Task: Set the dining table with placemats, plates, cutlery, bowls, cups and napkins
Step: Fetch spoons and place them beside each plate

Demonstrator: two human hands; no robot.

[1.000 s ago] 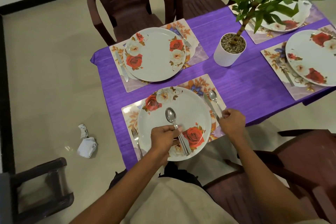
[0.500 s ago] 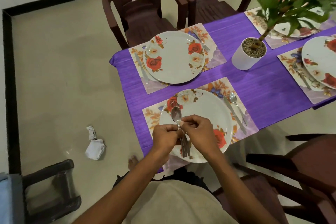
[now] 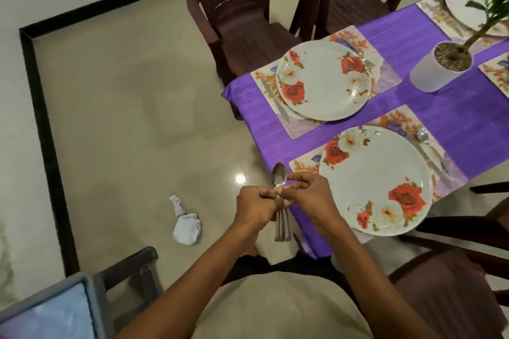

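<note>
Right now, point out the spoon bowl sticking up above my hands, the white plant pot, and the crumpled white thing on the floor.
Spoon (image 3: 279,174), head view, on its bowl.
White plant pot (image 3: 429,74), head view, on its side wall.
Crumpled white thing (image 3: 187,229), head view, on its rounded lower part.

Hands (image 3: 283,201) hide the cutlery bundle's (image 3: 282,224) middle

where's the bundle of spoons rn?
Head view, lower centre: the spoons are held in both hands, left hand and right hand, off the table's near-left corner, left of the nearest plate.
</note>
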